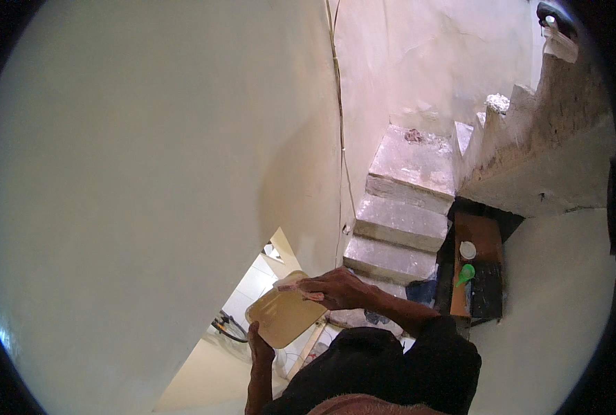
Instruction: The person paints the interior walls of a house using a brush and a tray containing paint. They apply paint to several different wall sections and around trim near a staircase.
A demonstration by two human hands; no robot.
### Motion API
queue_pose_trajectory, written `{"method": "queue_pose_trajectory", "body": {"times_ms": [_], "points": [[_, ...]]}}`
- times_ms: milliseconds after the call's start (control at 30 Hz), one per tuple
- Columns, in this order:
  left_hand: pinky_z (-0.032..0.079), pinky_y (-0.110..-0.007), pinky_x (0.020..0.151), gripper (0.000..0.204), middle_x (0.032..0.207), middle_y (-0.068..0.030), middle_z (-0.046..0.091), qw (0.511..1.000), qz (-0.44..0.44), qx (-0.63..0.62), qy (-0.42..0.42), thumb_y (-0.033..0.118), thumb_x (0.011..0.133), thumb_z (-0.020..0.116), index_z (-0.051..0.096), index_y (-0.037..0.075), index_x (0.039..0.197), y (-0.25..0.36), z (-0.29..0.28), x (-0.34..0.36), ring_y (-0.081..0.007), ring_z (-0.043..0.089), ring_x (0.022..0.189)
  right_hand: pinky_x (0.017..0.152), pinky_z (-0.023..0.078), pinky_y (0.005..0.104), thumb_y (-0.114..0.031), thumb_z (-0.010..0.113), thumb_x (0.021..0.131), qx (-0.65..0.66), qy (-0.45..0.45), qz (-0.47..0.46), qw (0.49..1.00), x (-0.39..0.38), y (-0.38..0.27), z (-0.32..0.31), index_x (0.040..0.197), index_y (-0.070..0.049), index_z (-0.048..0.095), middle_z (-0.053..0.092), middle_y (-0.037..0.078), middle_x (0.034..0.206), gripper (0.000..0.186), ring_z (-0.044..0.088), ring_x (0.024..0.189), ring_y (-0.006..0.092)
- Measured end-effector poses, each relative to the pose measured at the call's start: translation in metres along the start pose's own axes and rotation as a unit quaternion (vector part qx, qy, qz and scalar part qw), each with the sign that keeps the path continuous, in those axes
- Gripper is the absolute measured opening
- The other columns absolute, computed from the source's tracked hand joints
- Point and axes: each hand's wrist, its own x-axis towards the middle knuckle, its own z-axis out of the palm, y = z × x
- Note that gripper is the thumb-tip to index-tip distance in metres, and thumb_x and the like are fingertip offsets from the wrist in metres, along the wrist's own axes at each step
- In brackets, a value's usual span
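Note:
A shallow yellowish-cream tray with rounded corners [287, 319] is tilted in front of me. My left hand [261, 344] grips it at its lower left edge, thumb over the rim. Over the tray's upper part, my right hand [339, 287] has its fingers closed around a small, flat pinkish piece [291, 285]. That piece touches or hovers just above the tray, and its exact kind cannot be told. A smooth cream wall [149, 173] fills the left side beyond the tray.
Rough concrete steps [401, 218] climb away at the centre right. A thin cable [338, 83] runs down the wall corner. On the right, a brown and black cabinet [477, 228] bears a white cup [467, 250] and a green item [465, 274]. Dark hoses [230, 327] show below left.

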Motion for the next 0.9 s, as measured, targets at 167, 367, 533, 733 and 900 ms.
{"method": "queue_pose_trajectory", "body": {"times_ms": [167, 367, 533, 733, 900], "points": [[0.049, -0.037, 0.089, 0.054, 0.116, -0.0145, 0.060, 0.999, 0.000, 0.018, -0.035, 0.039, 0.093, 0.041, 0.050, -0.003, 0.125, 0.004, 0.008, 0.007, -0.0238, 0.061, 0.103, 0.060, 0.055, 0.0375, -0.022, 0.061, 0.088, 0.091, -0.012, 0.005, 0.996, -0.003, -0.018, -0.003, 0.109, -0.016, 0.065, 0.067, 0.004, 0.098, 0.022, 0.066, 0.072, 0.0283], [0.046, -0.036, 0.094, 0.052, 0.117, -0.0136, 0.060, 0.999, 0.017, 0.009, -0.037, 0.039, 0.095, 0.040, 0.052, -0.003, 0.123, 0.013, 0.014, 0.018, -0.0225, 0.058, 0.109, 0.076, 0.054, 0.0392, -0.011, 0.073, 0.079, 0.177, -0.096, -0.019, 0.979, 0.003, -0.019, 0.009, 0.104, -0.005, 0.068, 0.070, 0.012, 0.094, 0.027, 0.067, 0.084, 0.0283], [0.046, -0.032, 0.087, 0.055, 0.106, -0.0108, 0.062, 0.981, 0.087, 0.170, -0.040, 0.044, 0.097, 0.039, 0.057, -0.005, 0.115, -0.007, -0.010, 0.023, -0.0177, 0.056, 0.098, 0.075, 0.054, 0.0313, -0.020, 0.069, 0.086, 0.181, -0.088, 0.050, 0.978, 0.001, -0.010, -0.027, 0.097, -0.013, 0.069, 0.072, 0.003, 0.093, 0.014, 0.070, 0.078, 0.0212], [0.048, -0.033, 0.083, 0.052, 0.107, -0.0139, 0.062, 0.998, -0.026, 0.044, -0.037, 0.038, 0.090, 0.046, 0.052, -0.004, 0.121, 0.005, 0.002, 0.018, -0.0208, 0.061, 0.096, 0.060, 0.054, 0.0297, -0.009, 0.078, 0.074, 0.157, 0.083, 0.046, 0.983, 0.013, -0.001, -0.016, 0.100, -0.002, 0.070, 0.071, 0.013, 0.080, 0.028, 0.070, 0.066, 0.0230], [0.048, -0.032, 0.083, 0.054, 0.107, -0.0134, 0.062, 0.998, -0.034, 0.032, -0.052, 0.039, 0.090, 0.046, 0.051, -0.005, 0.121, -0.010, -0.008, 0.022, -0.0191, 0.061, 0.096, 0.060, 0.054, 0.0320, -0.016, 0.075, 0.078, 0.113, 0.099, 0.044, 0.988, 0.014, 0.010, -0.013, 0.103, -0.007, 0.069, 0.071, 0.012, 0.083, 0.028, 0.070, 0.067, 0.0248]]}}
